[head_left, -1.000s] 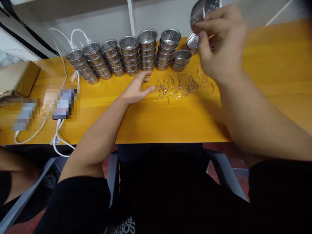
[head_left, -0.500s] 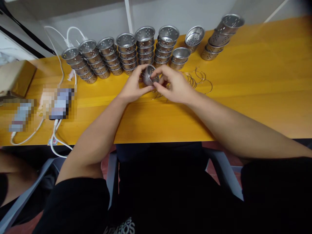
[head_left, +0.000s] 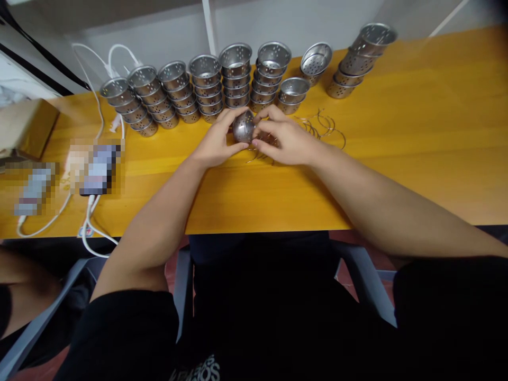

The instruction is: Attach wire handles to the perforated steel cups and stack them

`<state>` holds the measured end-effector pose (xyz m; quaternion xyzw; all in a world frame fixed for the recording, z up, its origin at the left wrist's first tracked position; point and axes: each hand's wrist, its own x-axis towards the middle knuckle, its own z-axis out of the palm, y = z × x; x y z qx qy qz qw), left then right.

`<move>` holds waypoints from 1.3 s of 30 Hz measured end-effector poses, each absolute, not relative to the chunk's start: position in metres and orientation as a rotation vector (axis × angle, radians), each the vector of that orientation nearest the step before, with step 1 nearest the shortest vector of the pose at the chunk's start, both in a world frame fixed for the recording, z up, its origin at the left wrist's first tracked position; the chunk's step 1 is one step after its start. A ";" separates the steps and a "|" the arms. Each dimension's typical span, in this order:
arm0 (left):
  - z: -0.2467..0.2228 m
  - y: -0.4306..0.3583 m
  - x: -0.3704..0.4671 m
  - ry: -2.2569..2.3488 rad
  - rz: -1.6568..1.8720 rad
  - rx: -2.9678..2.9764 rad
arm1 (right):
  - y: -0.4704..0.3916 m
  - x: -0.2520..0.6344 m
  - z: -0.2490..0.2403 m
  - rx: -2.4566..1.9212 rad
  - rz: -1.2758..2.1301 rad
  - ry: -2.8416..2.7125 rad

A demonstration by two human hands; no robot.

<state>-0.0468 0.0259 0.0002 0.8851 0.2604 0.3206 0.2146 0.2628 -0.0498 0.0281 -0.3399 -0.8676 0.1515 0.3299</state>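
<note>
Silver-grey, rounded, perforated metal cup [head_left: 242,128]

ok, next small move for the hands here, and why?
Probably a slight turn of the perforated metal cup by the right hand, with the left hand steadying it: the left thumb and fingers cradle its left side, and the right fingertips sit at its right edge.
</note>
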 end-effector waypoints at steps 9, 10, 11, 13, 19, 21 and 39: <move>0.004 0.024 -0.046 0.727 0.876 2.480 | -0.050 0.262 0.034 -0.994 0.508 -2.146; 0.003 0.024 -0.046 0.724 0.873 2.485 | -0.050 0.261 0.034 -0.998 0.528 -2.132; 0.003 0.025 -0.045 0.722 0.872 2.488 | -0.050 0.261 0.034 -1.000 0.545 -2.117; 0.002 0.025 -0.045 0.719 0.869 2.495 | -0.048 0.262 0.032 -1.005 0.569 -2.079; 0.003 0.027 -0.044 0.698 0.854 2.523 | -0.044 0.262 0.031 -1.031 0.592 -1.983; 0.003 0.028 -0.045 0.698 0.866 2.512 | -0.046 0.260 0.033 -1.059 0.587 -1.975; 0.003 0.015 -0.043 0.855 0.927 2.287 | -0.045 0.282 0.028 -1.070 0.402 -2.151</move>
